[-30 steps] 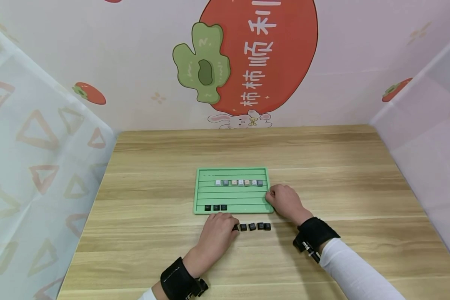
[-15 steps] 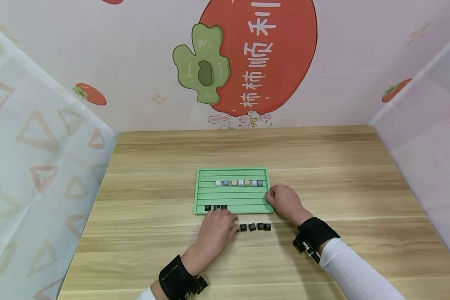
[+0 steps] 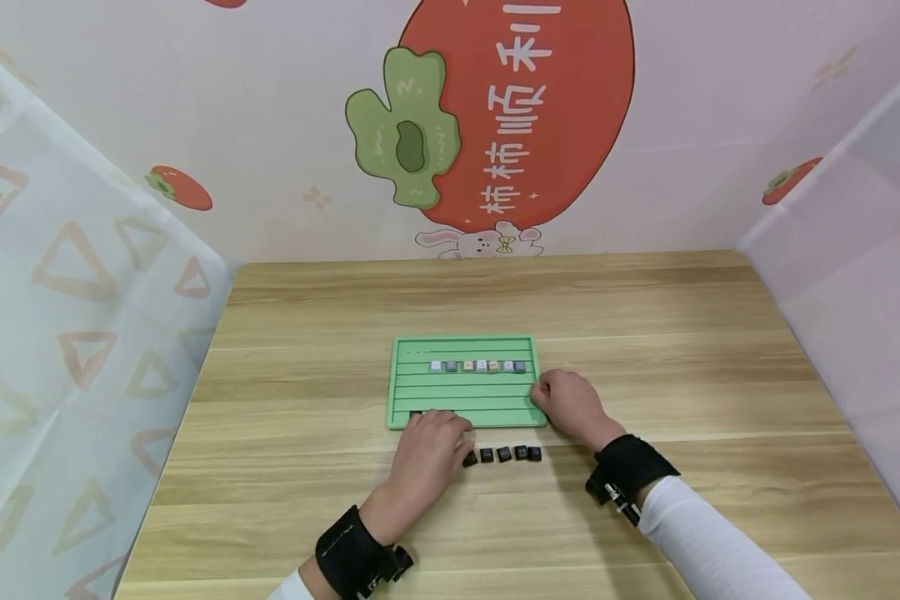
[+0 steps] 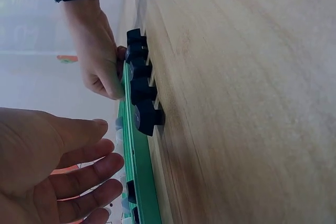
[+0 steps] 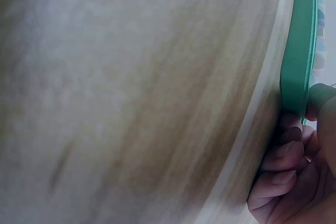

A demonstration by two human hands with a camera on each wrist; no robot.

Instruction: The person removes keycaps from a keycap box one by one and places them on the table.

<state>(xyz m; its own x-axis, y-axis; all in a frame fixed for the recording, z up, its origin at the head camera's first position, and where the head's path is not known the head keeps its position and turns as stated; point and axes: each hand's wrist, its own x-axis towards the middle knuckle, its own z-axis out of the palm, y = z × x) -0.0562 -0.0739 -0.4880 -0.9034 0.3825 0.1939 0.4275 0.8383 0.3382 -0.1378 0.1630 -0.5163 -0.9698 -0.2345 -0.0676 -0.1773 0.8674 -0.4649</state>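
A green ridged tray (image 3: 465, 398) lies on the table. Across an upper ridge runs a row of light and grey keycaps (image 3: 482, 366). On the front ledge one black keycap (image 3: 416, 414) peeks out beside my left hand (image 3: 431, 454), which reaches over the tray's front edge and hides the ledge behind it. In the left wrist view, the left thumb and fingers stand apart with nothing between them. My right hand (image 3: 572, 407) grips the tray's right edge, thumb on top and fingers curled at its side in the right wrist view. Several black keycaps (image 3: 504, 454) sit on the table before the tray.
The wooden table (image 3: 307, 350) meets a printed backdrop (image 3: 270, 125) behind and hanging sheets (image 3: 82, 333) at the sides. Black straps (image 3: 633, 468) with small cameras wrap both wrists.
My left hand has moved forward from the loose keycap row to above the tray's front ledge, covering keycaps there. The row's leftmost keycap has come into view. The right hand stays put.
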